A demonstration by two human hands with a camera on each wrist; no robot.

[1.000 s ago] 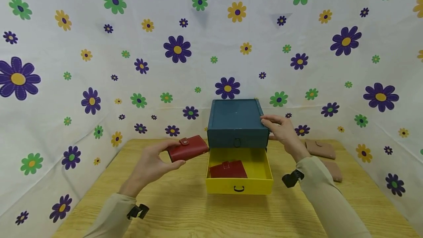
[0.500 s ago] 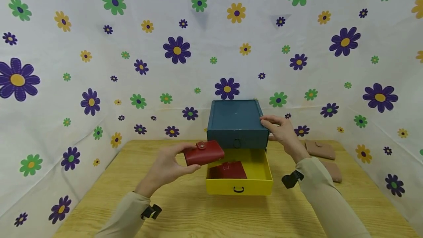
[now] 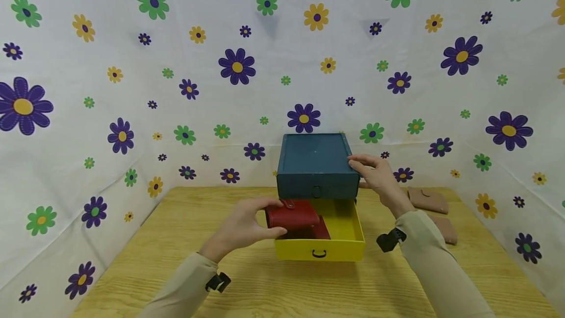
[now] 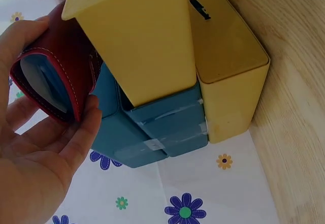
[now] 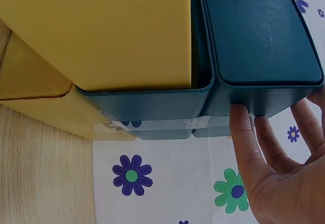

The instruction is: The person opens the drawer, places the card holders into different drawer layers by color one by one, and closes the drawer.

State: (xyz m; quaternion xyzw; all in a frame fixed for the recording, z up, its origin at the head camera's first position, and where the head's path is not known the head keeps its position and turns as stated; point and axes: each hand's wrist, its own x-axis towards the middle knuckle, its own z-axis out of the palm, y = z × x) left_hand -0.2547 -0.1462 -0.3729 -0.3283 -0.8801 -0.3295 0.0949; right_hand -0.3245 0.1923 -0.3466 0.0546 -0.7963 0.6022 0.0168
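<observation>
My left hand [image 3: 244,225] grips a red wallet [image 3: 293,215] with a snap strap, thumb below and fingers above. The wallet is over the left part of the pulled-out yellow drawer [image 3: 342,250]. Partly hidden beneath it, a second red wallet [image 3: 324,229] lies in that drawer. In the left wrist view, the held wallet [image 4: 68,38] shows one end, with a pale and blue inside. My right hand [image 3: 379,176] rests against the right side of the blue top drawer [image 3: 317,153], which is pushed in. Its straight fingers touch the blue side in the right wrist view.
Two brown wallets lie on the table at the right: one brown wallet [image 3: 428,199] farther back, the other brown wallet [image 3: 446,229] partly behind my right sleeve. A yellow bottom unit [image 4: 233,102] stands under the drawers. Flowered cloth [image 3: 176,63] surrounds the wooden table [image 3: 247,283].
My left hand has carried the red wallet rightward and down, from beside the drawers to over the yellow drawer. My right hand stays at the blue side.
</observation>
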